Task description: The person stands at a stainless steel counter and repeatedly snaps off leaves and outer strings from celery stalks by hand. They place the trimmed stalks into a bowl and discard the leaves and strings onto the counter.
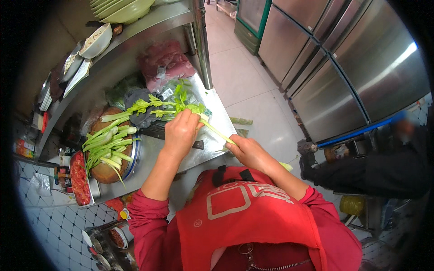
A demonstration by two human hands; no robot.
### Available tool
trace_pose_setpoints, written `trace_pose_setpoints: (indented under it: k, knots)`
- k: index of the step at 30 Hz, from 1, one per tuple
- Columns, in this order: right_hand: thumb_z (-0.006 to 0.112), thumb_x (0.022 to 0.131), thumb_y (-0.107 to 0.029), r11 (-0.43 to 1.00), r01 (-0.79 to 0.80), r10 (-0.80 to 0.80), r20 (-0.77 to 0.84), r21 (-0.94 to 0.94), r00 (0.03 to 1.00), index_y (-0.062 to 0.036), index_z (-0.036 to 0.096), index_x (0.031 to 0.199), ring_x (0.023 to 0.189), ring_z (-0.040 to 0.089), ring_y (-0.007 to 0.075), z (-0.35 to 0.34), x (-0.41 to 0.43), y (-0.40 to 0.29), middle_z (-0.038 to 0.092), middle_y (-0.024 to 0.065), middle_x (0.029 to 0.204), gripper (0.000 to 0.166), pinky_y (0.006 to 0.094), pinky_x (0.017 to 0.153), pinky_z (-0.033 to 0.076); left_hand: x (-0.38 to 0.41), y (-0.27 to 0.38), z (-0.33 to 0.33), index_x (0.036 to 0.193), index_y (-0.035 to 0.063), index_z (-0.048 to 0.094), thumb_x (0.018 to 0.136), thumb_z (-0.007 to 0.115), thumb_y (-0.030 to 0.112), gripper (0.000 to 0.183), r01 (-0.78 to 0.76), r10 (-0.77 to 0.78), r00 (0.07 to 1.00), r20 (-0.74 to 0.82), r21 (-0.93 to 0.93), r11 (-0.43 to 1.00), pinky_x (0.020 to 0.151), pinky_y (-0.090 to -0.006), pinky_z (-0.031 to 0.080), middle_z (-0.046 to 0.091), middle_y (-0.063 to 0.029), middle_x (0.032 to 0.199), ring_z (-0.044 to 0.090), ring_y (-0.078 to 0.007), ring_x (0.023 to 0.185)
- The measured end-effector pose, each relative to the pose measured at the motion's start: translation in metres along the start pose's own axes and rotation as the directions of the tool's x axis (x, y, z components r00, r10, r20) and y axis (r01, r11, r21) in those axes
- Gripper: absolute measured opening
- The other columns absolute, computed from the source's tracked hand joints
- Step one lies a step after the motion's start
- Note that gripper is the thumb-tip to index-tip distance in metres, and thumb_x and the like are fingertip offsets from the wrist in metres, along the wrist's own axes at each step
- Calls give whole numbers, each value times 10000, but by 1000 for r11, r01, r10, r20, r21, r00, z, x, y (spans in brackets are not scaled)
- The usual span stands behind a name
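A long celery stalk [217, 131] runs between my hands over the corner of the steel table [217, 105]. My left hand [182, 131] grips it near the leafy end. Lower right, my right hand [249, 150] pinches the stalk, and its pale end shows beyond my forearm. More celery [112, 145] lies in a pile on a round wooden chopping board [103, 174]. Some leafy tops stretch from the board towards my left hand. Beneath my left wrist a knife handle [198, 145] sticks out; part of the knife is hidden by my arm.
A bag of red meat [166, 61] lies at the table's back. A tray of chopped red food [79, 179] sits left of the board. Overhead is a steel shelf [145, 28] with bowls. Steel refrigerators [339, 84] stand right, near a seated person in dark clothes [366, 169].
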State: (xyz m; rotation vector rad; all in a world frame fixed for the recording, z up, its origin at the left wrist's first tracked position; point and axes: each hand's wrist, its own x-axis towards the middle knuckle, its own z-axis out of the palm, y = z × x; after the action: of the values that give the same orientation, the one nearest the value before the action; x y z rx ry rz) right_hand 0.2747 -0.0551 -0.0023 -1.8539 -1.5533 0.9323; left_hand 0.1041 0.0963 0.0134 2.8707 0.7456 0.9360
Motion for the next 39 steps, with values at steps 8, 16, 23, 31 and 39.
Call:
trace_pose_setpoints:
  k: [8, 16, 23, 31, 39]
  knots:
    - [466, 938, -278, 993, 60, -58, -19, 104, 998, -36, 494, 921, 767, 537, 475, -7, 5, -7, 569, 261, 751, 243, 522, 648, 410, 18, 6, 10, 938, 97, 617, 681, 768, 217, 321, 225, -230, 972, -40, -98, 969, 581, -370, 477, 519, -83, 817, 581, -262, 699]
    - [433, 967, -290, 925, -28, -1, 77, 379, 997, -50, 541, 897, 611, 533, 200, -8, 11, -2, 544, 80, 655, 272, 330, 561, 418, 17, 13, 23, 915, 72, 611, 740, 655, 65, 181, 146, -161, 985, -66, -192, 971, 606, -405, 476, 541, -126, 871, 581, -330, 726]
    - [423, 976, -271, 879, 1, -16, 28, 477, 999, -65, 579, 907, 571, 467, 87, -12, 23, 15, 475, -1, 605, 268, 260, 532, 397, 13, 19, 19, 942, 34, 594, 781, 607, 53, 163, 44, -18, 992, 129, -204, 978, 616, -414, 480, 582, -143, 775, 588, -343, 718]
    - [439, 954, -262, 973, 145, -119, -146, 182, 982, -43, 571, 872, 606, 552, 296, -15, 13, -4, 548, 127, 650, 270, 376, 613, 451, 5, 6, 30, 872, 29, 611, 812, 556, 61, 87, 203, -221, 975, 13, -455, 867, 640, -365, 488, 625, -131, 849, 609, -286, 755]
    - [442, 951, -256, 951, 13, 1, -44, 308, 999, -41, 572, 862, 627, 559, 320, -34, -6, -4, 570, 137, 677, 266, 384, 626, 453, 2, -55, -27, 819, 34, 579, 922, 530, 160, 170, 493, -572, 806, 148, -703, 513, 665, -225, 391, 565, 16, 763, 461, -68, 717]
